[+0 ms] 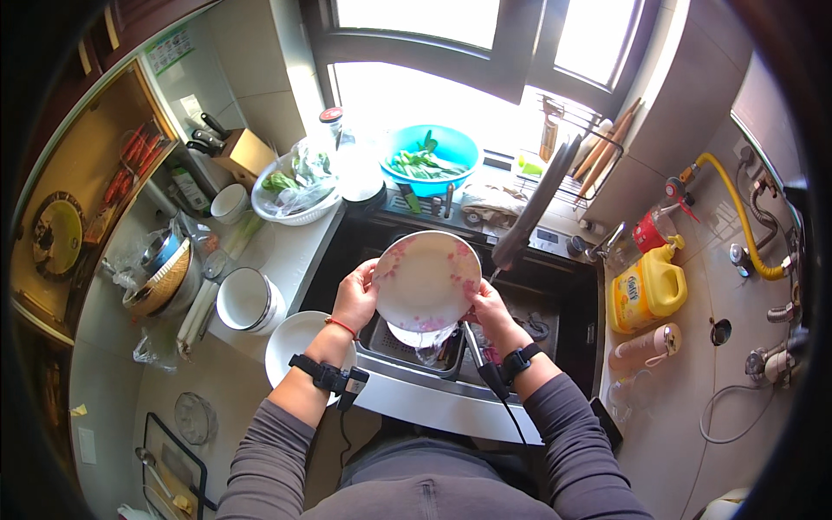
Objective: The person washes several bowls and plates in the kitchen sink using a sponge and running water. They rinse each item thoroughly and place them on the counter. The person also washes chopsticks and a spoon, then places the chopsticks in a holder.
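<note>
Over the dark sink (572,325), a white plate with pink flowers (426,286) is tilted up between my two hands. My left hand (356,294) grips its left rim, and my right hand (489,305) holds the lower right rim. Beneath the plate, water runs off over a white dish (406,335) in a perforated drain basket (383,344); the plate hides most of this dish. A dark faucet (536,201) reaches over the sink just right of the plate. At my left forearm, a large white bowl (292,344) sits on the counter edge, partly covered by the arm.
White bowls (244,299) stand left of the sink. Behind it are a blue basin of green vegetables (429,162) and a white colander with bagged greens (296,188). On the right counter stand a yellow detergent jug (643,289) and a pink bottle (643,346). A knife block (244,156) is back left.
</note>
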Demonstrator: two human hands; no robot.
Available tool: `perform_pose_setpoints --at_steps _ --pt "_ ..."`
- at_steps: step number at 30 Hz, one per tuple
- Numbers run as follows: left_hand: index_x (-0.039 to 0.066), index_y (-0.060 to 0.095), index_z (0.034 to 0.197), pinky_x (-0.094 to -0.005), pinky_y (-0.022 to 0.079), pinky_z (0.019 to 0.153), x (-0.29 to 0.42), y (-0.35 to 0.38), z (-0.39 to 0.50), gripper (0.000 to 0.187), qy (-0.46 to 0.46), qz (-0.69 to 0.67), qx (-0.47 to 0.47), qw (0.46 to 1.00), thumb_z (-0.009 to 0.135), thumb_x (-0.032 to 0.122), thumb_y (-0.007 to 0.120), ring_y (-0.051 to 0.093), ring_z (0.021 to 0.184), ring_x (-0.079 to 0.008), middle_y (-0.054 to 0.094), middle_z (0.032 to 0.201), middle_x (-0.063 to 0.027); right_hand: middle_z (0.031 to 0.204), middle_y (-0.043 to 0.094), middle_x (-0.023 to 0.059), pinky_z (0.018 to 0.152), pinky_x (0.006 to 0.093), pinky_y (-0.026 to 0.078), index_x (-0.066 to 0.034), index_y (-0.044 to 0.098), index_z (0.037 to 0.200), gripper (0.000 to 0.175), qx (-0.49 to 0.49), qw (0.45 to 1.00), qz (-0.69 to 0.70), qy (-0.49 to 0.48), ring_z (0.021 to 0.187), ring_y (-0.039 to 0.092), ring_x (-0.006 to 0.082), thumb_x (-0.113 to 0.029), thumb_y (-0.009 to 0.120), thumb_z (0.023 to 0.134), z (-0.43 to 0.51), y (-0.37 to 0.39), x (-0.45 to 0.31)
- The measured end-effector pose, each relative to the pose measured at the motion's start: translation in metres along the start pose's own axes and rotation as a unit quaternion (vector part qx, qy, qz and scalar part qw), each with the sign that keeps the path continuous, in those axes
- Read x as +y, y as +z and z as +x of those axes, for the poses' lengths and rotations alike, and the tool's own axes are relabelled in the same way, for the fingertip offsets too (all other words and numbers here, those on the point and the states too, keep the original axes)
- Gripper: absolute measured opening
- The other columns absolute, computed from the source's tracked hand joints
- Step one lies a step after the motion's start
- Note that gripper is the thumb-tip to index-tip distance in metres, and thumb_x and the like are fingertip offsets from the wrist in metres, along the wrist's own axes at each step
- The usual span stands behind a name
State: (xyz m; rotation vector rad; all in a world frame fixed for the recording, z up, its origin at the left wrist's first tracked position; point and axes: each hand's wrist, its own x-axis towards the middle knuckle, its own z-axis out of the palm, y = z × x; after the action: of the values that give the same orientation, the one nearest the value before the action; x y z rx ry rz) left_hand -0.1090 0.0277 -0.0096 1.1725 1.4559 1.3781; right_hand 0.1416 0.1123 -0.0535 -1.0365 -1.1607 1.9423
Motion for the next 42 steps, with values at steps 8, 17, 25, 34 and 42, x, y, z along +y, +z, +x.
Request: perform_pose_setpoints --at_steps 8,17,25,34,42 --pt "0.003 0.062 0.113 -0.0280 0.050 0.082 0.040 -0.029 -0.041 0.029 0.066 0.162 0.092 0.980 0.087 -0.002 0.051 0.065 0.093 -0.0183 0.067 0.101 -0.0124 0.098 0.065 -0.0002 0.072 0.0221 0.049 -0.0107 0.062 0.102 0.014 -0.016 0.976 0.010 -0.218 0.086 0.061 0.0080 -0.021 0.057 0.093 0.025 0.031 -0.003" --pt "0.004 0.042 0.126 -0.0235 0.047 0.068 0.037 -0.104 -0.088 0.040 0.076 0.181 0.179 0.964 0.088 -0.004 0.050 0.061 0.075 -0.0110 0.066 0.086 -0.0105 0.092 0.061 0.0019 0.063 0.0256 0.048 -0.0080 0.051 0.122 0.028 -0.117 0.979 -0.104 -0.130 0.077 0.057 0.0092 -0.015 0.051 0.095 0.025 0.121 -0.016" --pt "0.002 0.052 0.114 -0.0397 0.051 0.063 0.009 -0.142 -0.164 0.032 -0.045 0.321 0.205 0.923 0.083 0.011 0.055 0.065 0.073 -0.0329 0.065 0.080 -0.0206 0.099 0.064 0.0148 0.067 0.0359 0.054 -0.0044 0.052 0.118 0.030 -0.160 0.872 -0.454 -0.091 0.086 0.064 0.0245 -0.017 0.053 0.090 0.021 0.178 0.025" --pt "0.002 0.052 0.111 -0.0477 0.050 0.073 -0.014 -0.158 -0.190 0.031 -0.170 0.385 0.177 0.890 0.082 0.013 0.053 0.061 0.085 -0.0419 0.063 0.090 -0.0256 0.083 0.065 0.0197 0.071 0.0398 0.050 -0.0001 0.063 0.097 0.026 -0.208 0.820 -0.526 -0.082 0.078 0.064 0.0327 -0.022 0.057 0.084 0.009 0.198 0.039" --pt "0.005 0.059 0.106 -0.0415 0.049 0.062 -0.010 -0.159 -0.184 0.027 -0.132 0.453 0.177 0.864 0.080 0.011 0.059 0.062 0.067 -0.0328 0.062 0.072 -0.0180 0.083 0.066 0.0158 0.069 0.0359 0.051 -0.0018 0.063 0.102 0.026 -0.224 0.834 -0.502 -0.048 0.075 0.065 0.0260 -0.022 0.057 0.087 0.003 0.193 0.039"
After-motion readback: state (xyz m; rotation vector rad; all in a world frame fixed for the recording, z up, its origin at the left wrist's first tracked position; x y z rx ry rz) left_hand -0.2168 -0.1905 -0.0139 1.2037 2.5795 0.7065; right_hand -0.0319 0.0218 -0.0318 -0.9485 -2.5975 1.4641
